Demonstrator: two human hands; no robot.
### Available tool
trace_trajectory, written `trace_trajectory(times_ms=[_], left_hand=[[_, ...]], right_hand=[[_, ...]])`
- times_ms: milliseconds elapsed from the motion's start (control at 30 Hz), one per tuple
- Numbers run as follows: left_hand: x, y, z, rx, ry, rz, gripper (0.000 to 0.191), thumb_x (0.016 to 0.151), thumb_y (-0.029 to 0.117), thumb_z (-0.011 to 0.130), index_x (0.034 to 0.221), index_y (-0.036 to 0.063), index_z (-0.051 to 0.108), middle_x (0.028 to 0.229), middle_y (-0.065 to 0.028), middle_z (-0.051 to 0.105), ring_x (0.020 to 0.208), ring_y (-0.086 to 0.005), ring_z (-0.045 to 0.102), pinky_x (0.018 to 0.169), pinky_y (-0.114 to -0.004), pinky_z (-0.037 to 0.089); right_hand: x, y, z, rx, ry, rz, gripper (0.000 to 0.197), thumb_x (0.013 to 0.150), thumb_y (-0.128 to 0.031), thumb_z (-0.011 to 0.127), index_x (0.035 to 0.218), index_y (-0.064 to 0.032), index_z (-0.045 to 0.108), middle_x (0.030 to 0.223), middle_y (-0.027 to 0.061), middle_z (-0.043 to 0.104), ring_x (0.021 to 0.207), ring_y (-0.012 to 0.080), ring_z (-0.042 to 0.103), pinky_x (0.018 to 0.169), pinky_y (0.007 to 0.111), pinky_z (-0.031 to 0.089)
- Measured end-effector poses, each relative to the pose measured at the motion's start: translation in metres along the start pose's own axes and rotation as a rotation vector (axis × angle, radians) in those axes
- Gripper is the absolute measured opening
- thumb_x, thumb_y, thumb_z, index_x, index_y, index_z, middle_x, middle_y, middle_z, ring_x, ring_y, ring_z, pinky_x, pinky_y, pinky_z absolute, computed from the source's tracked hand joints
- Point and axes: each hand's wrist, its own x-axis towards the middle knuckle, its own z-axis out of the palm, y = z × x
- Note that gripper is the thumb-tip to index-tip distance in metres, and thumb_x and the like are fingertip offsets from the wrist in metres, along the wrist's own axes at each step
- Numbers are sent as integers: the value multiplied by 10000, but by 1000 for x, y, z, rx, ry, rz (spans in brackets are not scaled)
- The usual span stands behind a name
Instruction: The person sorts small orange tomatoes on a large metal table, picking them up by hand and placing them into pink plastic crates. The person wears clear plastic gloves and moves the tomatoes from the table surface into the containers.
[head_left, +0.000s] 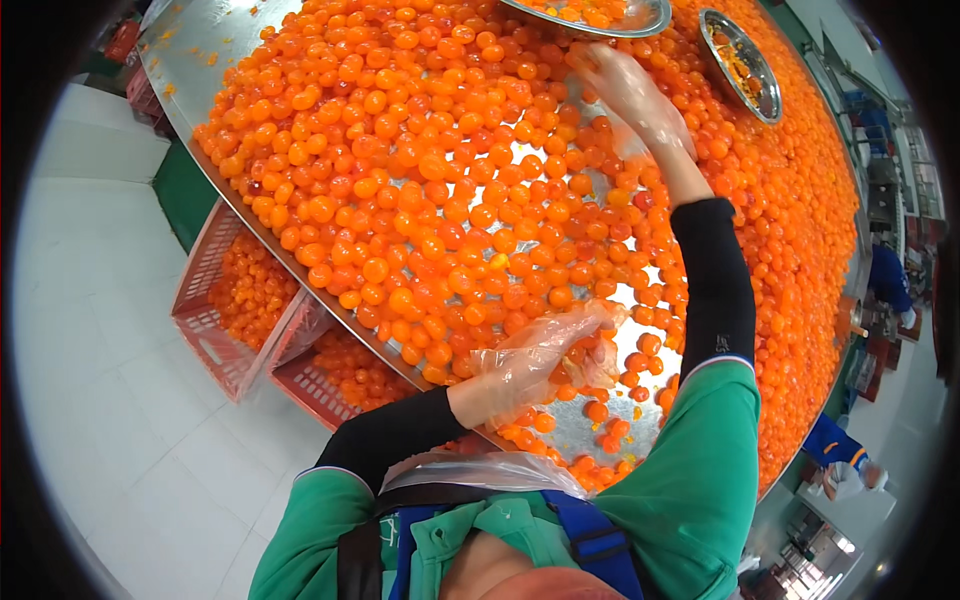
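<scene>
Glossy orange balls that look like salted egg yolks (375, 187) cover a wide metal table (180, 97), and bare metal shows between some of them. My left hand (555, 352), in a clear plastic glove, is cupped over several yolks close to the table's near edge. Whether it grips them or only rests against them is not clear. Stretched out farther, my right hand (630, 97) is also gloved and blurred. It is among the yolks just below a metal bowl (637, 32) with orange bits in it. Its fingertips are too blurred to show any hold.
Another metal bowl (757, 105) with orange and yellow scraps sits on the yolks at the upper right. Red plastic crates (202, 292) of yolks stand on the floor below the table's left edge. A person in blue (832, 442) is beyond the right edge.
</scene>
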Motion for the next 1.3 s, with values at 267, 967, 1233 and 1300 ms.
trace_trajectory(times_ms=[267,967,1233,1300], left_hand=[[-2,1,18,-269,192,101,386,1041,380,479,1131,30,613,903,-41,600,810,-133,612,768,-304,567],[7,12,-18,-737,-303,99,444,1009,436,465,1318,121,518,1127,-184,559,1030,-350,596,476,-182,523],[-17,13,-26,-508,-81,138,506,1004,484,473,1345,112,504,1180,-227,600,1001,-369,649,512,-296,573],[-20,10,-34,-561,-89,111,518,1004,493,467,1347,106,501,1190,-233,602,991,-379,658,522,-311,582]], right_hand=[[58,-17,51,413,-328,232,356,888,-232,577,1195,-60,632,1090,126,692,932,276,657,809,395,509],[-68,-66,15,-2,226,-196,366,871,-173,691,1220,-77,635,1101,186,683,986,325,669,855,379,530],[-47,-73,12,127,-202,12,365,907,-240,641,1239,-89,639,938,145,703,842,254,676,742,386,523],[-44,-93,-1,156,-65,-52,362,901,-243,640,1226,-85,650,916,138,707,819,248,677,731,394,518]])
